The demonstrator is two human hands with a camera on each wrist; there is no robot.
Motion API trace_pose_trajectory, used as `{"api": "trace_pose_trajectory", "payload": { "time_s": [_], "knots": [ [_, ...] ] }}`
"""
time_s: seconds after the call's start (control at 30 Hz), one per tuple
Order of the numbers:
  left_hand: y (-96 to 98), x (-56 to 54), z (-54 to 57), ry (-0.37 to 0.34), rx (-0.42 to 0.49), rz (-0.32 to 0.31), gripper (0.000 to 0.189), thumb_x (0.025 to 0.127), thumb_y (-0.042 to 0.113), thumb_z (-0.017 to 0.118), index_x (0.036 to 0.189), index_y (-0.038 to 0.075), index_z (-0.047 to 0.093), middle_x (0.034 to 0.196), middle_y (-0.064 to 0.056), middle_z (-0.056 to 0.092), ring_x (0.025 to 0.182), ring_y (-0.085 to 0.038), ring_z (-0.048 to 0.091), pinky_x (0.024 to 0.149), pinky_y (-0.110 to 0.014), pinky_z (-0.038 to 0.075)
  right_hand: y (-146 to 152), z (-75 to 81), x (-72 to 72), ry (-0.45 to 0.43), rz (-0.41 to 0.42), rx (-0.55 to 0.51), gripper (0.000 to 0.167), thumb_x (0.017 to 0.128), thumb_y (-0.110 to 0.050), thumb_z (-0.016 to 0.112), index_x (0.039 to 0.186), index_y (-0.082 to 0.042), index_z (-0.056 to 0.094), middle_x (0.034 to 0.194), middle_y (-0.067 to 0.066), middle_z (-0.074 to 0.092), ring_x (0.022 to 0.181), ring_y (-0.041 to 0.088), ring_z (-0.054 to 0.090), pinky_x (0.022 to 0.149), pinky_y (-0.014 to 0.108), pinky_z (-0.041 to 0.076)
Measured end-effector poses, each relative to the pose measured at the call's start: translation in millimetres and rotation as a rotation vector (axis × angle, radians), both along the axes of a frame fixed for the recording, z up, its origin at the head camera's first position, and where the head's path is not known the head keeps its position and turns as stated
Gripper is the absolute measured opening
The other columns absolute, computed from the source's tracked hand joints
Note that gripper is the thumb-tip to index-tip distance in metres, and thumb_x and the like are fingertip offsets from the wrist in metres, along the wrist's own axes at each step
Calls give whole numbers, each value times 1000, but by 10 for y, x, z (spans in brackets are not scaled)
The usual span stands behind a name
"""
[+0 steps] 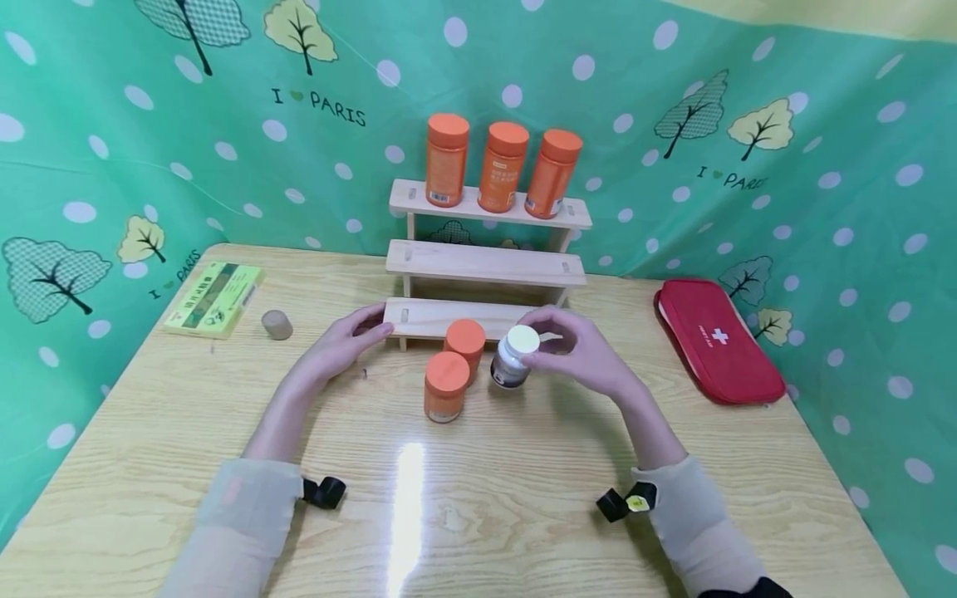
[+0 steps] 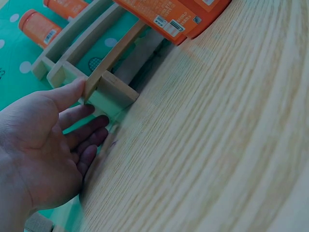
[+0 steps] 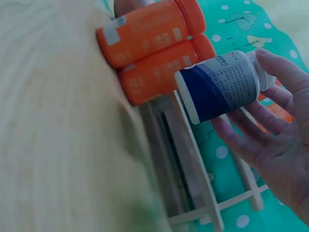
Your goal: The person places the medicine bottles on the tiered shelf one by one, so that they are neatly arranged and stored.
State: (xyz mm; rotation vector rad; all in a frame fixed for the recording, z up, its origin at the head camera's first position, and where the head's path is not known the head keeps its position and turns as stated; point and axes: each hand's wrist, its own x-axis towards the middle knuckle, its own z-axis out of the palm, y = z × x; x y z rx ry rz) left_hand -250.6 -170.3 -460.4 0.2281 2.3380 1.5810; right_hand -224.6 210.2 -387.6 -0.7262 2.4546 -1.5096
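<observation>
My left hand (image 1: 345, 340) is at the left end of the lowest step of a three-step wooden rack (image 1: 486, 262). In the left wrist view its thumb touches the step's corner, with the other fingers loosely bent beside the end. My right hand (image 1: 579, 353) pinches a small pill bottle (image 3: 219, 87) by its white cap; the bottle has a white and dark blue label. It hangs slightly tilted before the lowest step. Just left of it, two orange bottles with orange lids stand close together, a front bottle (image 1: 446, 389) and a rear bottle (image 1: 465, 340).
Three more orange bottles (image 1: 503, 170) stand in a row on the top step. At the right lies a red first-aid pouch (image 1: 721, 340). A yellow-green box (image 1: 214, 299) and a small grey cylinder (image 1: 277, 325) are at the left. Patterned green cloth (image 1: 478, 50) hangs behind the table.
</observation>
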Motion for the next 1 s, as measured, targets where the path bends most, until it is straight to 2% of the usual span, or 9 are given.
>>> {"api": "trace_pose_trajectory", "payload": {
  "time_s": [0.33, 0.67, 1.0],
  "knots": [
    [-9, 7, -2, 9, 4, -4, 73, 106, 44, 55, 164, 12, 25, 168, -20, 31, 154, -40, 31, 127, -57, 26, 8, 263, -282, 55, -39, -37, 37, 91, -14, 77, 126, -7, 64, 120, 3, 65, 107, 21, 64, 94, 28, 58],
    [-2, -6, -10, 14, 5, -12, 73, 106, 43, 55, 164, 11, 25, 167, -20, 32, 153, -40, 32, 127, -57, 26, -155, 524, -596, 145, -55, -72, 33, 92, -15, 75, 123, -8, 65, 117, 6, 68, 105, 22, 64, 94, 33, 56],
    [-9, -10, -9, 16, 10, -11, 73, 106, 42, 55, 164, 10, 25, 167, -20, 32, 153, -40, 33, 127, -57, 26, -437, 702, -858, 123, -81, -67, 35, 93, -25, 76, 124, -14, 65, 123, 4, 66, 111, 23, 62, 97, 35, 54]
  ]
}}
